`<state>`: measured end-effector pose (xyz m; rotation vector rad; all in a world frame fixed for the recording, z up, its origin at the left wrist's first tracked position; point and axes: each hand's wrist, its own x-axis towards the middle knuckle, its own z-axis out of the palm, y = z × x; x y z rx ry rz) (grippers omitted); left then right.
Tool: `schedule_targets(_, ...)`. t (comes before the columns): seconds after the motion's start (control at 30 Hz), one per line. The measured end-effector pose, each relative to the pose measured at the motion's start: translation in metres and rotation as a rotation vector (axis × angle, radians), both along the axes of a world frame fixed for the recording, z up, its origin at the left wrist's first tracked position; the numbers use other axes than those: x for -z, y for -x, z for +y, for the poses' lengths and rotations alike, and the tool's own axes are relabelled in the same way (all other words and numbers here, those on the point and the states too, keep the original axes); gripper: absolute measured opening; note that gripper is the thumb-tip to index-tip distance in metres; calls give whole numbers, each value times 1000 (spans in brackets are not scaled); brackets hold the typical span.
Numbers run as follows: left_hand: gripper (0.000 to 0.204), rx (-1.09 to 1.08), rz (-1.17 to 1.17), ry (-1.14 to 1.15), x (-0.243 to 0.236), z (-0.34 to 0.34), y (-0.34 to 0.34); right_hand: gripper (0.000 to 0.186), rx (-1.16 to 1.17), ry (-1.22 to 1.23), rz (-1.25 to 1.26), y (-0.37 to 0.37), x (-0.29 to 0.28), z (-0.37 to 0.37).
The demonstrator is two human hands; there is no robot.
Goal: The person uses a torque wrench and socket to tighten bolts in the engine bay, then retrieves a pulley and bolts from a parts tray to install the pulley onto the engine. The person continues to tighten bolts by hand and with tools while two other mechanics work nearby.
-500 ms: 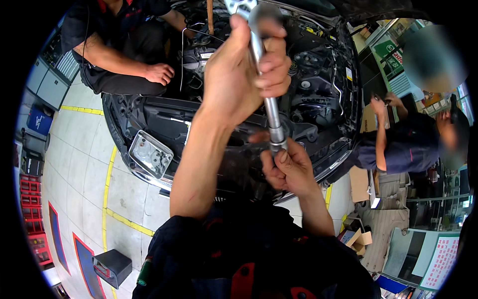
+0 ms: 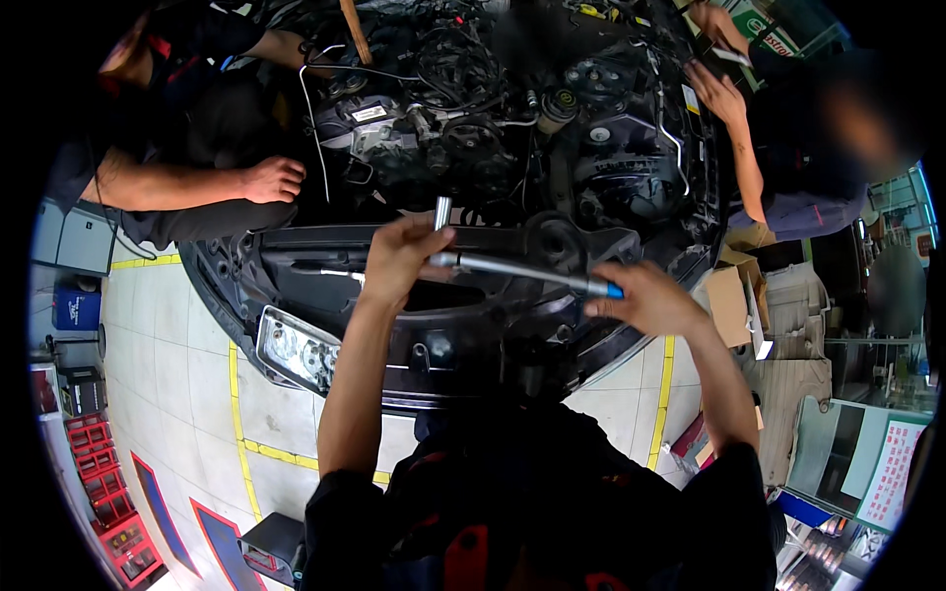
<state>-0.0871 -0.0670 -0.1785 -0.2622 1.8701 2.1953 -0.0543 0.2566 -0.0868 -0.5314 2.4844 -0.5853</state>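
Observation:
A ratchet wrench (image 2: 527, 273) with a blue-tipped handle lies almost level across my two hands, above the front of a car. My left hand (image 2: 396, 261) is closed round its head end, and a shiny metal socket piece (image 2: 443, 214) sticks up there between thumb and fingers. At the handle end, my right hand (image 2: 652, 300) grips near the blue part, some fingers hidden. Beneath the wrench runs the car's black front panel (image 2: 463, 340), with the uncovered engine (image 2: 448, 128) beyond it.
A metal tray (image 2: 296, 350) of small parts rests on the car's front left. One co-worker's hand (image 2: 274, 181) is at the far left; another's hand (image 2: 719, 94) is by the right fender. A wooden stick (image 2: 356, 32) stands in the engine bay. Cardboard boxes (image 2: 734, 300) lie to the right.
The wrench has swung from upright to nearly level and is lower. My right hand has shifted from the socket end to the handle. The right co-worker's hands have moved to the car.

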Motion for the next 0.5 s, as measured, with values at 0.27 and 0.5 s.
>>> schedule_targets(0.27,36,125,-562,10,153,-9,167,45,-167,-153,-223,190,92,-34)
schedule_targets(0.5,35,82,-809,379,316,12,225,46,-202,-312,-333,263,195,-83)
